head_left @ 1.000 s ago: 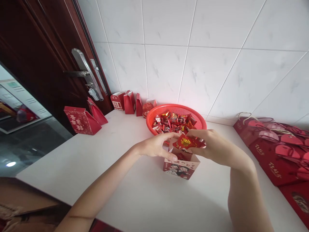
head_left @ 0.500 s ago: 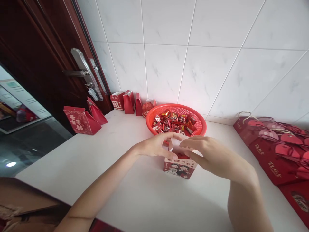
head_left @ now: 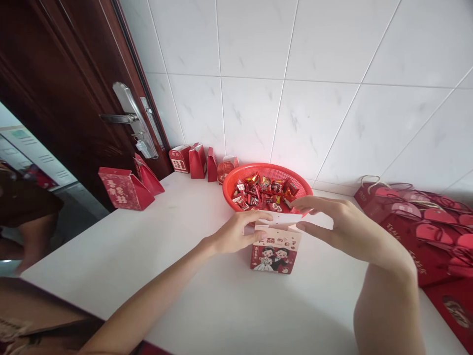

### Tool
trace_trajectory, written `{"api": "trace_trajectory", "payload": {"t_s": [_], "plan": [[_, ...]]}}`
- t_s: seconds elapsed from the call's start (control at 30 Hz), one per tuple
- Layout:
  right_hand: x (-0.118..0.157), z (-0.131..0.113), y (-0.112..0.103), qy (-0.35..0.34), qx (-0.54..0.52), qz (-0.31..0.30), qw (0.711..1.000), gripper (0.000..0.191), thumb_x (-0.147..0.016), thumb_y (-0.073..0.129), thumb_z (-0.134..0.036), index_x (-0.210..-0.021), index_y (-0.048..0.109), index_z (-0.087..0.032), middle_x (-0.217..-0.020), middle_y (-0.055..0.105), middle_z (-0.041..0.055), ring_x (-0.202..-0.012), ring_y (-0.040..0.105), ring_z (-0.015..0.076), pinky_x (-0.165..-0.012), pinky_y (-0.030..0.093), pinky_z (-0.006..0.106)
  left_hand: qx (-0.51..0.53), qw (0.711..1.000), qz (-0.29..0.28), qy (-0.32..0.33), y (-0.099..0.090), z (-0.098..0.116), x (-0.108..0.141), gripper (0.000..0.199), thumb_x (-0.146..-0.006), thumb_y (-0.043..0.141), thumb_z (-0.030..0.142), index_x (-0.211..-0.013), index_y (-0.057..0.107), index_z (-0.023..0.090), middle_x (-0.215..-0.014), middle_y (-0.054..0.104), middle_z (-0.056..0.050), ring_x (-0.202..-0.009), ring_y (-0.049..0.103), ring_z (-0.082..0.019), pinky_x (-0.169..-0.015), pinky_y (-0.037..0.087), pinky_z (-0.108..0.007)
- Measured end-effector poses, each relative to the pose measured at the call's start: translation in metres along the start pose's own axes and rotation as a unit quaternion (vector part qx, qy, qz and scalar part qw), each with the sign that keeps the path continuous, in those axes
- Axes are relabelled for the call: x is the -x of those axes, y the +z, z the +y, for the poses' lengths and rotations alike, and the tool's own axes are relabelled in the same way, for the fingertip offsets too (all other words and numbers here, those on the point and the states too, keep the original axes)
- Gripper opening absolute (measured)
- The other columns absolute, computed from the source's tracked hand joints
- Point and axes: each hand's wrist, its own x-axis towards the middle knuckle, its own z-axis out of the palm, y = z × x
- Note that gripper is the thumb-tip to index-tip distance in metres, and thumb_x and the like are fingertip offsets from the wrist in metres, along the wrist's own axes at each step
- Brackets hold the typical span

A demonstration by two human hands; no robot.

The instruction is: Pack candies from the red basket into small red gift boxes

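Note:
A red and white box (head_left: 275, 254) with a cartoon couple on its front stands upright on the white table, its top flaps raised. My left hand (head_left: 238, 231) is at the box's upper left edge, thumb in front and fingers behind, closed on it. At the upper right, my right hand (head_left: 328, 219) has its thumb and fingers apart, close to the flaps with nothing between them. Directly behind the box, a red plastic basket (head_left: 229, 182) holds several wrapped candies (head_left: 264, 190).
Red gift boxes (head_left: 125, 190) stand at the left and along the tiled wall. Several red bags (head_left: 402, 236) with handles line the right side. A brown door (head_left: 84, 74) and a person's leg (head_left: 39, 231) show at the left. The white table (head_left: 177, 296) extends in front.
The box's front flap has come up and its top is narrower. My right hand has moved right and opened away from it; my left hand now pinches its left edge. A person's leg has appeared at left.

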Motion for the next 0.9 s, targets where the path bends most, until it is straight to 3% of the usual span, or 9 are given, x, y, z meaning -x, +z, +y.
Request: {"api": "trace_trajectory", "payload": {"t_s": [0.1, 0.2, 0.3, 0.43, 0.57, 0.73, 0.9], "plan": [[-0.003, 0.002, 0.003, 0.016, 0.017, -0.006, 1.000, 0.037, -0.095, 0.061, -0.045, -0.124, 0.071, -0.024, -0.118, 0.077, 0.0092, -0.101, 0.074, 0.0305, -0.084, 0.061, 0.044, 0.014, 0.998, 0.066, -0.001, 0.006, -0.010, 0.002, 0.046, -0.096, 0.065, 0.040, -0.137, 0.062, 0.020, -0.131, 0.070, -0.013, -0.118, 0.067, -0.025, -0.100, 0.055, -0.036], [-0.007, 0.003, 0.007, 0.046, 0.018, -0.038, 0.998, 0.037, -0.094, 0.063, -0.044, -0.125, 0.069, -0.024, -0.123, 0.076, 0.0091, -0.106, 0.074, 0.0314, -0.087, 0.061, 0.046, 0.042, 0.993, 0.111, -0.015, 0.005, -0.011, -0.001, 0.058, -0.094, 0.067, 0.046, -0.144, 0.056, 0.018, -0.103, 0.074, -0.008, -0.093, 0.070, -0.021, -0.085, 0.057, -0.032], [-0.012, 0.003, 0.010, 0.058, -0.006, -0.050, 0.997, 0.037, -0.093, 0.064, -0.041, -0.126, 0.068, -0.025, -0.119, 0.077, 0.0080, -0.102, 0.075, 0.0298, -0.085, 0.061, 0.044, 0.054, 0.988, 0.142, -0.017, 0.000, 0.000, -0.006, 0.056, -0.091, 0.071, 0.047, -0.137, 0.060, 0.017, -0.080, 0.069, -0.001, -0.076, 0.064, -0.017, -0.077, 0.055, -0.030], [-0.017, 0.003, 0.007, 0.038, -0.073, -0.031, 0.996, 0.031, -0.093, 0.060, -0.034, -0.122, 0.070, -0.026, -0.105, 0.079, 0.0052, -0.091, 0.076, 0.0256, -0.078, 0.062, 0.040, 0.074, 0.982, 0.175, -0.004, -0.008, 0.017, -0.015, 0.048, -0.087, 0.074, 0.047, -0.125, 0.065, 0.018, -0.082, 0.071, -0.003, -0.074, 0.064, -0.016, -0.073, 0.054, -0.029], [-0.017, 0.005, 0.005, 0.032, -0.104, 0.063, 0.992, 0.032, -0.094, 0.058, -0.030, -0.123, 0.072, -0.027, -0.107, 0.079, 0.0047, -0.088, 0.076, 0.0251, -0.075, 0.063, 0.039, 0.080, 0.976, 0.202, 0.011, -0.015, 0.028, -0.029, 0.036, -0.084, 0.076, 0.046, -0.106, 0.068, 0.019, -0.081, 0.072, -0.003, -0.067, 0.062, -0.015, -0.063, 0.052, -0.027], [-0.017, 0.010, 0.004, 0.019, -0.146, 0.145, 0.978, 0.028, -0.092, 0.067, -0.041, -0.110, 0.080, -0.026, -0.112, 0.080, 0.0056, -0.097, 0.075, 0.0271, -0.085, 0.062, 0.040, 0.058, 0.972, 0.219, 0.058, -0.018, 0.032, -0.047, 0.029, -0.082, 0.076, 0.047, -0.089, 0.068, 0.020, -0.089, 0.072, -0.004, -0.069, 0.064, -0.015, -0.062, 0.053, -0.027], [-0.023, 0.016, 0.004, 0.044, -0.212, 0.153, 0.964, 0.034, -0.095, 0.063, -0.050, -0.093, 0.084, -0.024, -0.101, 0.082, 0.0067, -0.096, 0.076, 0.0287, -0.079, 0.061, 0.038, 0.060, 0.972, 0.219, 0.065, -0.012, 0.027, -0.052, 0.028, -0.082, 0.076, 0.045, -0.085, 0.068, 0.019, -0.085, 0.072, -0.004, -0.073, 0.068, -0.017, -0.065, 0.056, -0.028]]}}
